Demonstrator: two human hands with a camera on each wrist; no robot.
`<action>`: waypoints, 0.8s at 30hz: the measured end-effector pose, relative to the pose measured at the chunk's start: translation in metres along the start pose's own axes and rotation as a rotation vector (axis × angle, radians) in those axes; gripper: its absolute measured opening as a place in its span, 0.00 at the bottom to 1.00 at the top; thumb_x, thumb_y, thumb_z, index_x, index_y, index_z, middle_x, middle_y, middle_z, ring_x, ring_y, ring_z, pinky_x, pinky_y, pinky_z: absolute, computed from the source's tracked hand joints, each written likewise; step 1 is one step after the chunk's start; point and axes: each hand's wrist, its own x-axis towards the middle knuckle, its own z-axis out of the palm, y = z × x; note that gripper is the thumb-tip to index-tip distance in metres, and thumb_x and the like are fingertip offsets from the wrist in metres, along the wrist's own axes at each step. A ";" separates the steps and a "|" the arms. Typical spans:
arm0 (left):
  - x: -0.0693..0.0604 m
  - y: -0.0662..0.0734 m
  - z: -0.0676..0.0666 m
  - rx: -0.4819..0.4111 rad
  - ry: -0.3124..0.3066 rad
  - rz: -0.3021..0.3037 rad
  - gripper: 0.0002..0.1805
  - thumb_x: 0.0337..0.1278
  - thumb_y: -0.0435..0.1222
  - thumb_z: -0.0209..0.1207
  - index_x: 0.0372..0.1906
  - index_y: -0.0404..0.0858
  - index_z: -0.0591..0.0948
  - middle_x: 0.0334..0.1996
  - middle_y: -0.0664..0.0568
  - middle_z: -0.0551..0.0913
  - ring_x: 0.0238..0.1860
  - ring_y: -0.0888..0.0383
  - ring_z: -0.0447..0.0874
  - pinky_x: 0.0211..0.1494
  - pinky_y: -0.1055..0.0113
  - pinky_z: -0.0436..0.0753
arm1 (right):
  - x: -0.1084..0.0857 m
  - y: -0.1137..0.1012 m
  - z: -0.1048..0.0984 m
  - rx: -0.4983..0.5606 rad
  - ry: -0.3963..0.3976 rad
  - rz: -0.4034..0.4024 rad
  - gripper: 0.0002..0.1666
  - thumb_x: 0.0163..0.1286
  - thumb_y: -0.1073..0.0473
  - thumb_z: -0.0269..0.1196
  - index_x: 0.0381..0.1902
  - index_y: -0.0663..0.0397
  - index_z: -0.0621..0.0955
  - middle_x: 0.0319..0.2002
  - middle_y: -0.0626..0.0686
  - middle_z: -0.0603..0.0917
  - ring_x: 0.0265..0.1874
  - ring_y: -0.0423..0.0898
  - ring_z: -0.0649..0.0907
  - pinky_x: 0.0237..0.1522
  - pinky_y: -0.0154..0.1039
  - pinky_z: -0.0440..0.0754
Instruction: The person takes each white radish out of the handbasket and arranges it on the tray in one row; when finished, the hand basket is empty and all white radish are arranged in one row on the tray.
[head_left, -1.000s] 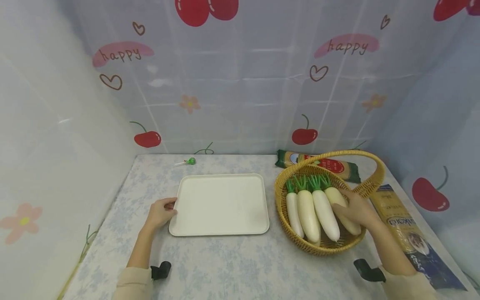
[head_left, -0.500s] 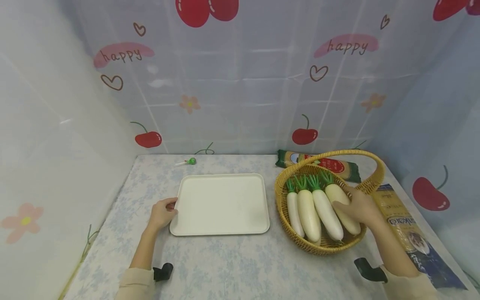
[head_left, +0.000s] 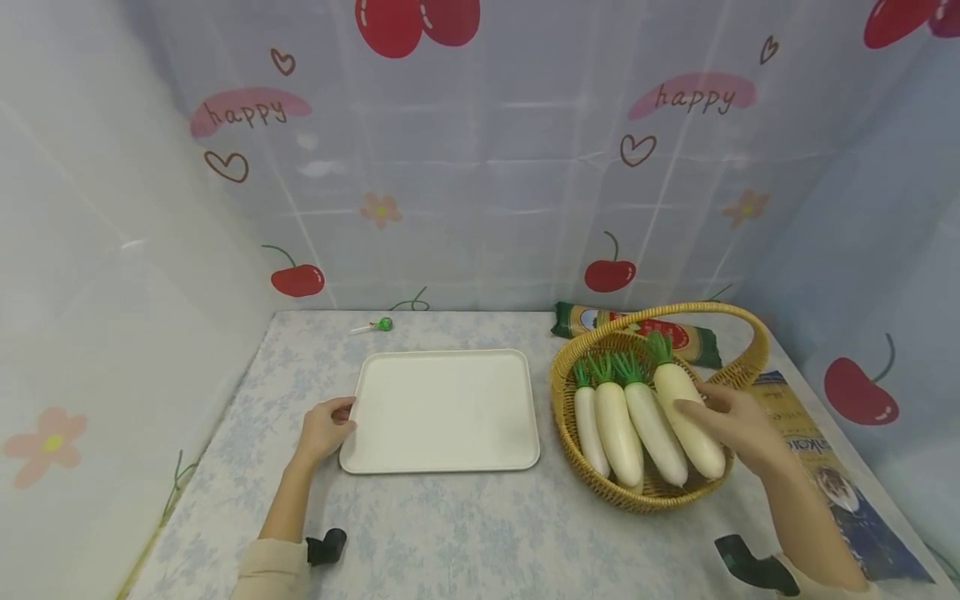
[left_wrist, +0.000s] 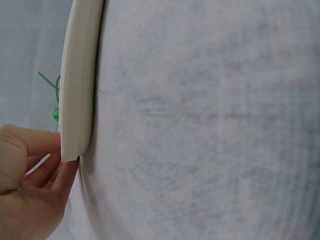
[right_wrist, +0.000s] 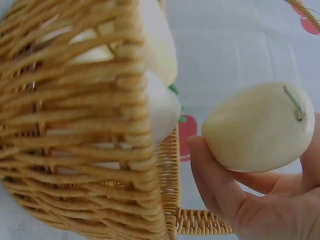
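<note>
Now, in the head view, the right grip is closed on a radish, which rides higher than it did half a second ago. Its leafy top now stands above the other leaves, whereas earlier it lay down among them. That suggests the lifting-out has begun, though from above the radish remains over the basket, not past it. Three radishes lie side by side in the basket, leaves toward the far rim. The left grip stays at the near-left edge of the tray, which lies flat on the desk with nothing in it. Behind the basket lies a packet, to its right a large bag, and beyond the tray a lollipop.

In the left wrist view, the fingers hold the tray's edge near a corner (the tray stands on end only because the camera is turned).

In the right wrist view, the held radish shows its root end, apart from the basket's wall, with thumb and fingers around its underside. White and cream radishes peek past the rim; their leaves are mostly hidden.
</note>
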 end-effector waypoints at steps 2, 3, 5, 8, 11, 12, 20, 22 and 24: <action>0.000 -0.001 0.000 -0.004 0.000 0.000 0.23 0.51 0.23 0.56 0.55 0.21 0.74 0.44 0.30 0.80 0.42 0.39 0.81 0.45 0.53 0.82 | -0.003 0.000 0.000 0.081 -0.033 0.011 0.48 0.71 0.43 0.52 0.71 0.73 0.49 0.63 0.79 0.59 0.58 0.69 0.70 0.48 0.52 0.79; 0.001 -0.001 0.000 -0.006 0.000 -0.003 0.23 0.51 0.23 0.56 0.55 0.21 0.74 0.44 0.30 0.80 0.42 0.39 0.81 0.45 0.54 0.82 | -0.004 0.000 -0.001 0.135 -0.054 0.013 0.48 0.71 0.44 0.51 0.71 0.73 0.47 0.64 0.79 0.58 0.57 0.66 0.72 0.48 0.50 0.79; 0.001 -0.002 0.000 -0.013 -0.003 -0.011 0.23 0.50 0.23 0.56 0.55 0.22 0.74 0.44 0.31 0.80 0.42 0.40 0.81 0.45 0.54 0.82 | -0.006 0.001 0.000 0.261 -0.101 0.021 0.47 0.73 0.46 0.50 0.72 0.72 0.43 0.65 0.77 0.58 0.54 0.59 0.76 0.47 0.47 0.80; 0.002 -0.002 -0.002 -0.020 -0.024 -0.028 0.24 0.50 0.23 0.57 0.56 0.22 0.74 0.44 0.31 0.80 0.43 0.41 0.81 0.46 0.55 0.82 | -0.009 0.002 0.001 0.419 -0.177 0.006 0.45 0.74 0.51 0.48 0.71 0.72 0.40 0.58 0.69 0.70 0.47 0.49 0.81 0.44 0.46 0.81; 0.003 -0.001 -0.007 -0.010 -0.066 -0.050 0.25 0.49 0.24 0.59 0.57 0.24 0.74 0.45 0.32 0.80 0.44 0.42 0.80 0.46 0.55 0.81 | -0.013 0.003 0.004 0.529 -0.270 -0.031 0.43 0.76 0.54 0.45 0.70 0.74 0.37 0.50 0.54 0.78 0.42 0.47 0.84 0.42 0.49 0.82; 0.003 0.000 -0.008 0.003 -0.084 -0.057 0.26 0.49 0.25 0.60 0.58 0.25 0.74 0.46 0.33 0.80 0.45 0.42 0.80 0.47 0.54 0.81 | -0.015 0.003 0.005 0.552 -0.299 -0.046 0.42 0.76 0.55 0.44 0.70 0.75 0.36 0.47 0.50 0.79 0.41 0.48 0.84 0.41 0.50 0.83; 0.010 0.006 -0.025 0.145 -0.230 -0.042 0.31 0.46 0.31 0.66 0.59 0.28 0.74 0.57 0.30 0.73 0.59 0.33 0.68 0.60 0.41 0.69 | -0.029 0.004 0.018 0.604 -0.346 -0.170 0.37 0.75 0.62 0.42 0.68 0.80 0.38 0.47 0.48 0.80 0.40 0.46 0.84 0.40 0.45 0.83; 0.011 0.006 -0.029 0.155 -0.264 -0.034 0.32 0.45 0.32 0.67 0.60 0.29 0.73 0.61 0.30 0.69 0.63 0.31 0.62 0.62 0.38 0.64 | -0.034 0.007 0.023 0.632 -0.356 -0.188 0.34 0.75 0.63 0.42 0.69 0.77 0.43 0.48 0.49 0.80 0.41 0.46 0.83 0.41 0.44 0.83; 0.013 0.003 -0.032 0.151 -0.292 -0.025 0.34 0.43 0.33 0.68 0.61 0.30 0.73 0.63 0.29 0.66 0.64 0.30 0.59 0.63 0.38 0.61 | -0.039 0.010 0.029 0.681 -0.387 -0.208 0.29 0.75 0.65 0.41 0.70 0.65 0.53 0.50 0.49 0.79 0.43 0.46 0.83 0.42 0.44 0.83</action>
